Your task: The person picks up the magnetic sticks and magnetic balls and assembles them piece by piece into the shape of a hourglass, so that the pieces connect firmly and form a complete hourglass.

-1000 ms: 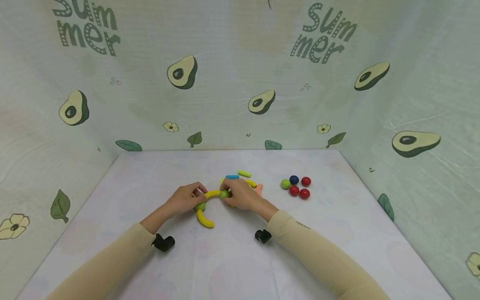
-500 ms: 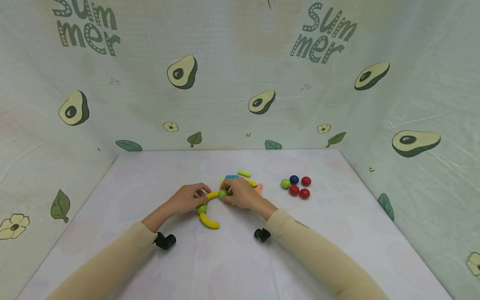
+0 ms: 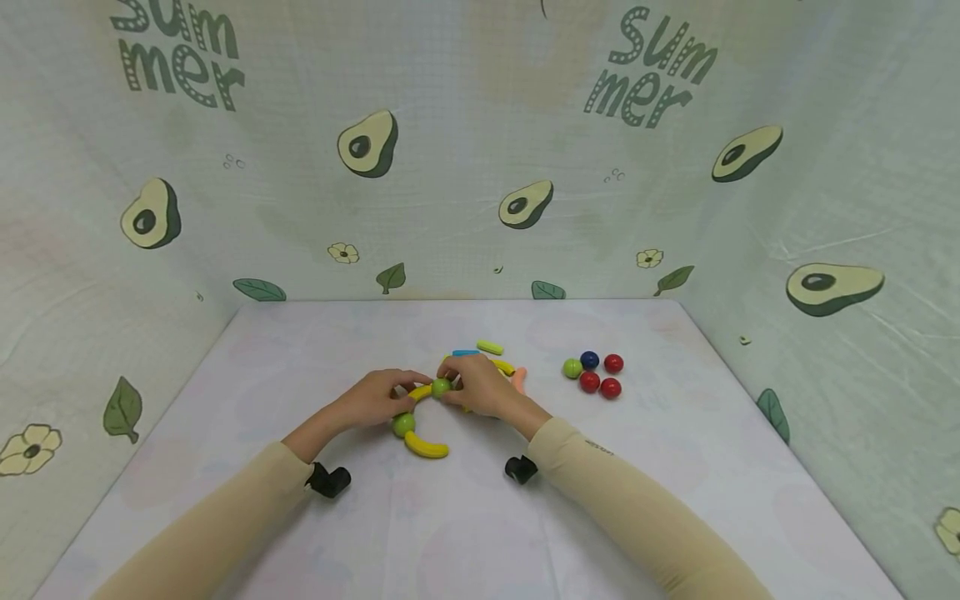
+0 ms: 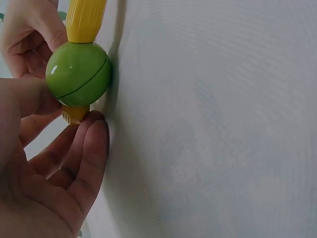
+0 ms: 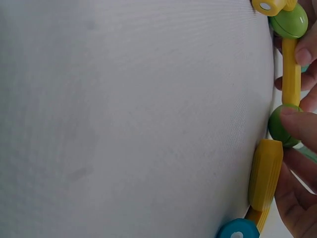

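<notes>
In the head view my left hand (image 3: 375, 398) pinches a curved yellow stick (image 3: 422, 392) of a toy building set. At its near end is a glossy green ball (image 3: 403, 425), which my left thumb touches in the left wrist view. From that ball a second curved yellow stick (image 3: 427, 447) points right along the table. My right hand (image 3: 480, 387) holds another green ball (image 5: 282, 126) between thumb and fingers, at the first stick's far end. Left fingertips reach close to this ball. The parts form one C-shaped chain.
Behind the right hand lie a blue stick (image 3: 465, 353), a lime stick (image 3: 490, 347), a yellow curved stick (image 3: 502, 367) and an orange piece (image 3: 519, 380). Several red, green and blue balls (image 3: 590, 382) sit to the right. Patterned cloth (image 3: 450, 250) walls the table.
The near yellow stick has swung round to the right and its green ball has shifted slightly nearer. The right hand has moved a little left with its ball; the left fingers reach farther right.
</notes>
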`<state>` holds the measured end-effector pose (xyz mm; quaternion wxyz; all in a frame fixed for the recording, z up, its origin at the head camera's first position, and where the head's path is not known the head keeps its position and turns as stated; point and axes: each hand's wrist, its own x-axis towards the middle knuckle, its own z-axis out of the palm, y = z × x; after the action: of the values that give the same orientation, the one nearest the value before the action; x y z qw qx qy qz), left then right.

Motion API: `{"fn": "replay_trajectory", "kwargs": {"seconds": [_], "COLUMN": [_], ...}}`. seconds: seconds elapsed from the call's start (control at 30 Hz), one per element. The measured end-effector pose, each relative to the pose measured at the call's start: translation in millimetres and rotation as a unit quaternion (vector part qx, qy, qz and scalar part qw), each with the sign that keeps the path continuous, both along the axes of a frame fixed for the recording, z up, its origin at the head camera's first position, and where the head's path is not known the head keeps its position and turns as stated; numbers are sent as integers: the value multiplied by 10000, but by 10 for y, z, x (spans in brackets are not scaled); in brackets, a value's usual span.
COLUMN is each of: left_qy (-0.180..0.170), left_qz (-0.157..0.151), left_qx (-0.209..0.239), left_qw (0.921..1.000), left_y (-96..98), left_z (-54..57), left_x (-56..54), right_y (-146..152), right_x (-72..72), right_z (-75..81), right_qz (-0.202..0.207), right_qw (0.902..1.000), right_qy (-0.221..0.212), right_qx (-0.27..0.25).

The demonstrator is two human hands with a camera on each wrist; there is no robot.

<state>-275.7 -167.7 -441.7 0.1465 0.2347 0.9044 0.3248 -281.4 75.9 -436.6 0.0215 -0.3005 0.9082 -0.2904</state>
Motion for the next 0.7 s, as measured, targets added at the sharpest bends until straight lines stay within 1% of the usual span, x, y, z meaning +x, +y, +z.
{"fn": "replay_trajectory", "kwargs": {"seconds": [0.27,0.4,0.53,0.7], "left_qy": [32,45,77,127], "left_qz": [-182,-186,-122,-106], "left_qx": [58,74,43,-1], "left_qw": [9998,9998,9999,9999], "left_y": [-3,3,-2,-19], "left_z": [10,3,-4,-9], "left_x": [21,25,30,28], "right_y": [-16,7,101,273], "right_x": [1,14,23,8], "right_z": [-5,4,47,74], "right_qz": [7,49,74,-130], "right_qw": [10000,10000,9999,9998], "right_qy": [23,42,127,165], "right_qx": [62,26,13,32]}}
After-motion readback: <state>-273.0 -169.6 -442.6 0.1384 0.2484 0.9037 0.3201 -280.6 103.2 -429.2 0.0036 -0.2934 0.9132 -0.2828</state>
